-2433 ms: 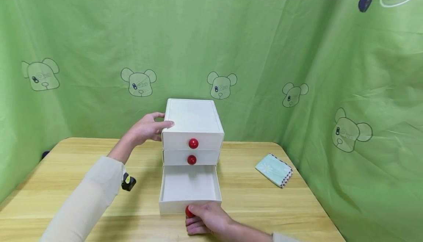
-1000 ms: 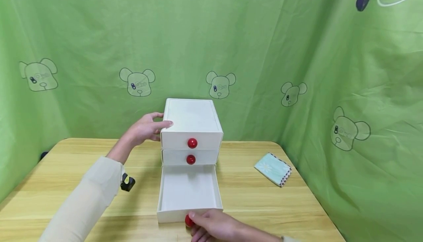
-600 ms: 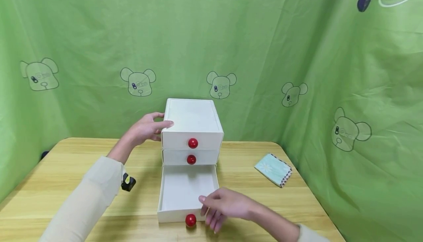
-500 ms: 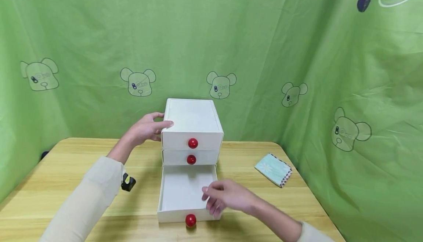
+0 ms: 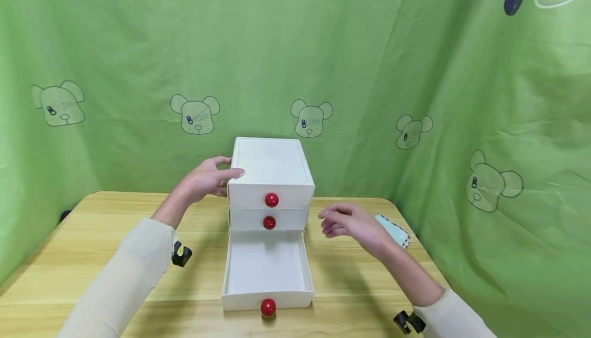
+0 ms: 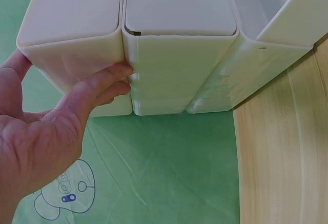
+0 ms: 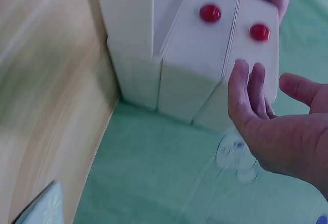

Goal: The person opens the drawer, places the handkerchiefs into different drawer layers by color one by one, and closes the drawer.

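A white three-drawer unit (image 5: 272,161) with red ball knobs stands on the wooden table. Its bottom drawer (image 5: 244,301) is pulled far out and holds nothing; the upper two are closed. My left hand (image 5: 203,180) rests on the unit's left upper corner, thumb on the top and the other fingers laid along the side, as the left wrist view shows. In the air right of the unit is my right hand (image 5: 353,225), fingers loosely bent and holding nothing. It lies between the unit and a folded light-blue cloth (image 5: 392,231), which the right forearm partly hides.
The wooden table (image 5: 124,256) reaches back to a green curtain (image 5: 258,71) with printed bear heads. The curtain also closes in both sides. A black clip-like piece (image 5: 181,254) shows beside the left cuff and a similar black piece (image 5: 409,322) beside the right cuff.
The right hand pulled the bottom drawer a bit farther out, let go of its red knob, then rose and moved right and back toward the cloth. The left hand has stayed in place.
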Available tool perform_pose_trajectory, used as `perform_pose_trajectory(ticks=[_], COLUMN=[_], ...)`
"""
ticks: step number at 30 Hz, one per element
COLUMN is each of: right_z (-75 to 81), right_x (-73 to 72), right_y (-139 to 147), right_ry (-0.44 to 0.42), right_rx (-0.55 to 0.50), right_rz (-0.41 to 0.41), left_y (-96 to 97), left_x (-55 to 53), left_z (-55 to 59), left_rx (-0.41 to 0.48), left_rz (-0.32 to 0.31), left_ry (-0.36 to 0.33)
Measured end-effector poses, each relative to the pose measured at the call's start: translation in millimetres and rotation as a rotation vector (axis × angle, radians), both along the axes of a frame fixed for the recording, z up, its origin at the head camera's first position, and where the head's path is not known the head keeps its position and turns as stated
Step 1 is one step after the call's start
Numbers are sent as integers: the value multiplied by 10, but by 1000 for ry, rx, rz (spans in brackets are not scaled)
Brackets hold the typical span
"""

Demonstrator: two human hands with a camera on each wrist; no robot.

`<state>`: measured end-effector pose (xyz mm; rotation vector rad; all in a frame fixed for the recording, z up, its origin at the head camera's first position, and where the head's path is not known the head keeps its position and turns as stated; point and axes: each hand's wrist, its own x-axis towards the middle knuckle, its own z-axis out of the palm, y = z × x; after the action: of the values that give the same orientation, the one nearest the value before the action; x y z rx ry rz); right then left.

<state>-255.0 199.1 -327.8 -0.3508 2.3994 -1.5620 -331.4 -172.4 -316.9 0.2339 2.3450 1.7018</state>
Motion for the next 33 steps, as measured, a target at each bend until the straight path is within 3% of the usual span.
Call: perform_pose_trajectory(ticks=[10, 16, 20, 26, 33], right_z=[130, 122, 8, -289, -608], right_x=[-264, -404, -515, -627, -659], right_y=[530, 857, 1088, 1477, 1813], right_ry=[-4, -37, -46, -97, -192], right_rx=[-108, -138, -123, -80, -121], right_rz=[-200, -260, -298, -367, -527], left_y=[9, 2, -2, 9, 1], left_x=[-6, -14, -16, -3, -8], left_z=[7, 8, 0, 11, 11], left_rx=[6, 2, 6, 4, 7], left_rz=[-8, -1, 3, -2, 2], left_ry=[0, -4, -10, -7, -11])
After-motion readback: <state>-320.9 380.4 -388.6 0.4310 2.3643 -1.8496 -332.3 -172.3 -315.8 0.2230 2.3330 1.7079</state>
